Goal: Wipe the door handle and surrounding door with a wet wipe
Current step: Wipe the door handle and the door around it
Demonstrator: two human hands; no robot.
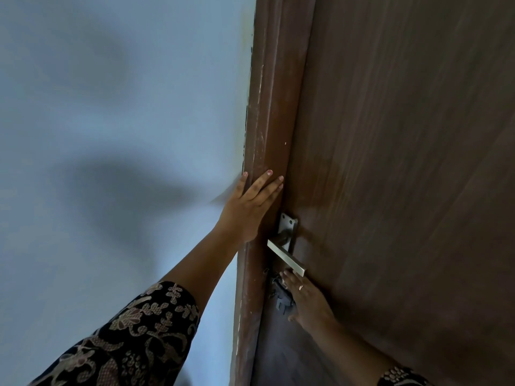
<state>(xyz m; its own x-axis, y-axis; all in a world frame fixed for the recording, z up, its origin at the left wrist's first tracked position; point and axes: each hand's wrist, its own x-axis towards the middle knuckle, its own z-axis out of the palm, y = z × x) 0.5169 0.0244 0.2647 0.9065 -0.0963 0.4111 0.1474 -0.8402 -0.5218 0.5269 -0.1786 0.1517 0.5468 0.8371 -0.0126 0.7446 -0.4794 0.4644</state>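
While my flat left hand (248, 207) rests on the door frame (267, 121), my straight-fingered right hand (305, 299), at 6 o'clock of the lever handle (287, 257), shows no wipe; wiping seems unstarted.

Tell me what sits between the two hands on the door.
The metal door handle: backplate just below the left hand, lever ending just above the right hand. The head view shows it.
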